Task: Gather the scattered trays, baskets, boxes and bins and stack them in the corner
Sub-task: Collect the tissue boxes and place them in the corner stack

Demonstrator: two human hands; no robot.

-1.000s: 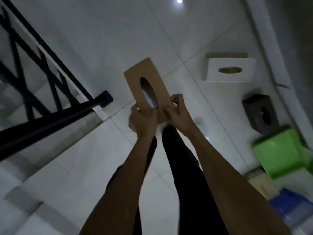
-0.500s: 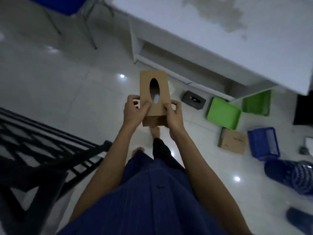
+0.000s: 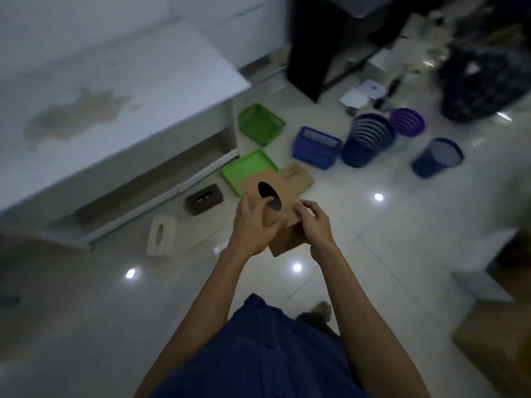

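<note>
The person wears a dark blue shirt (image 3: 258, 354) with faint vertical pinstripes and small round buttons (image 3: 269, 345) of the same colour down its front. The left forearm (image 3: 201, 305) and right forearm (image 3: 359, 305) are bare up to the left hand (image 3: 253, 225) and right hand (image 3: 316, 228). Beyond the shirt's hem show a dark trouser leg (image 3: 309, 318) and 1 bare foot (image 3: 323, 308).
</note>
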